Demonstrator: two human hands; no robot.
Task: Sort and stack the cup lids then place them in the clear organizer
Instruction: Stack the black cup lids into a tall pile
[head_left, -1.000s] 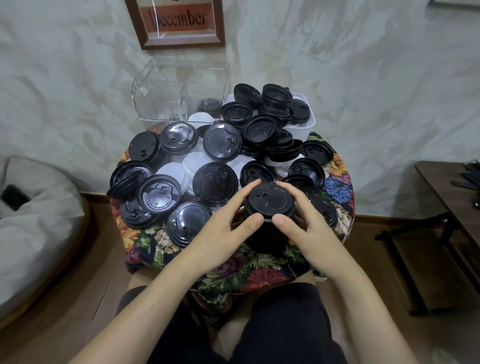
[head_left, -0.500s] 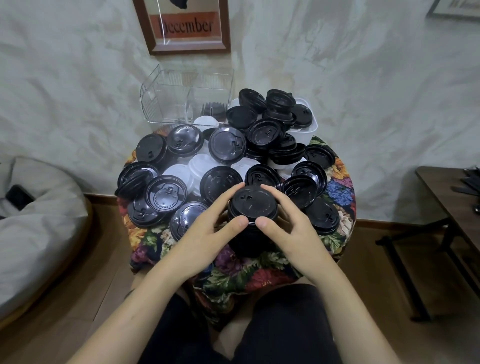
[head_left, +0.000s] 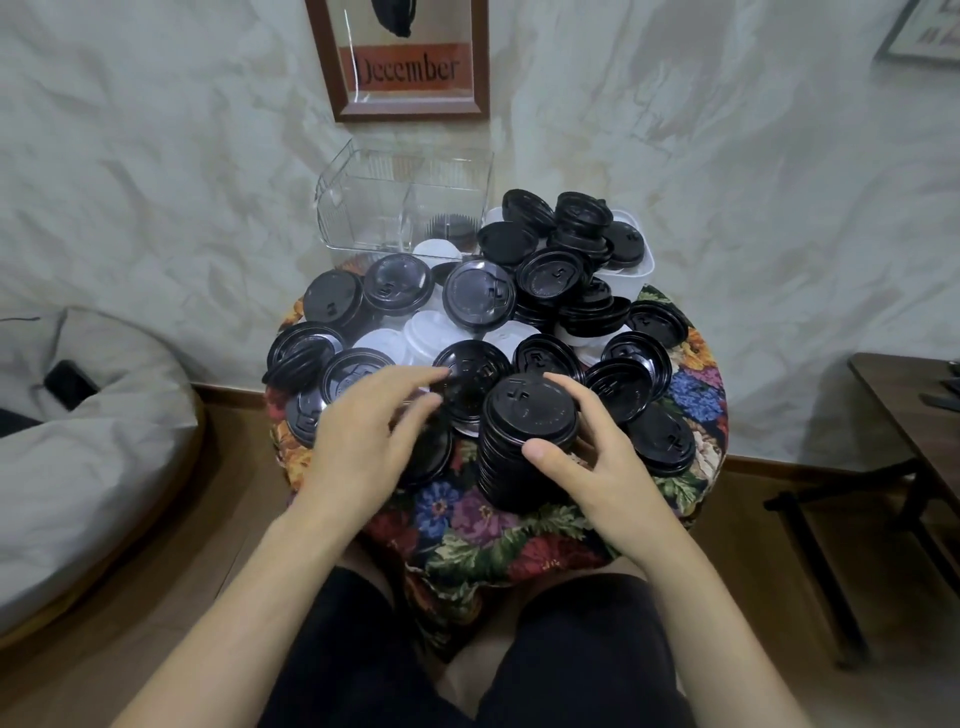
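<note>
A tall stack of black cup lids (head_left: 524, 436) stands near the front of a small round table with a floral cloth (head_left: 467, 525). My right hand (head_left: 597, 457) grips the top of the stack, thumb in front and fingers round its right side. My left hand (head_left: 363, 441) hovers off the stack's left side, fingers relaxed over loose black lids (head_left: 470, 379). Several white lids (head_left: 421, 332) lie among the black ones. The clear organizer (head_left: 405, 202) stands at the back, with a few black lids in its right compartment.
A white tub (head_left: 631, 270) heaped with black lids sits at the back right of the table. A grey beanbag (head_left: 78, 441) lies on the floor to the left. A dark wooden side table (head_left: 914, 415) is at the right. A framed "December" print (head_left: 405, 62) hangs on the wall.
My left hand has let go of the stack and moved left over the loose lids. The right hand still holds the stack.
</note>
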